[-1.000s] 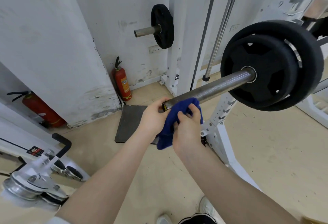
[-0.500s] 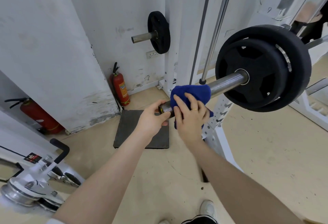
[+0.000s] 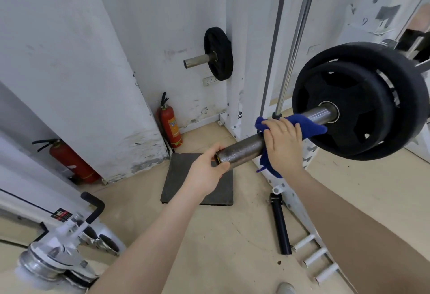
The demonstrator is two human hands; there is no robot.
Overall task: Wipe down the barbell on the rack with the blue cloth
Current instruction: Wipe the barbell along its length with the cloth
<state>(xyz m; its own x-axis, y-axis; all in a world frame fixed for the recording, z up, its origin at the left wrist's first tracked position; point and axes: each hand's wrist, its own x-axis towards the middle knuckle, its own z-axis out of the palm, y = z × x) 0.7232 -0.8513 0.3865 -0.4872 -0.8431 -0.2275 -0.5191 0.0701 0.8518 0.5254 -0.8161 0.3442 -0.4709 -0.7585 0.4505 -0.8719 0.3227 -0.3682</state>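
From the head view, the barbell (image 3: 244, 150) runs from lower left to upper right, its bare steel sleeve dull grey and speckled near the free end, brighter and shinier close to the plates. Two black rubber weight plates (image 3: 358, 100) sit on the sleeve at the right, the smaller in front of the larger. The bar hangs above the beige floor (image 3: 232, 235), in front of a white rack upright (image 3: 300, 191).

The left hand (image 3: 207, 170) grips the very end of the sleeve, fingers curled round the rim beside a yellow-and-black end cap. The right hand (image 3: 283, 144) lies over the blue cloth (image 3: 309, 126), which is draped across the top of the sleeve between the left hand and the plates; its fingers are spread and bent down over the cloth, pressing it to the bar. A corner of cloth hangs below the bar under the wrist.

Behind, a small black plate (image 3: 218, 54) sits on a storage peg, and two red fire extinguishers (image 3: 171, 124) stand by the white wall. A dark mat (image 3: 186, 182) lies on the floor beneath the bar's end.
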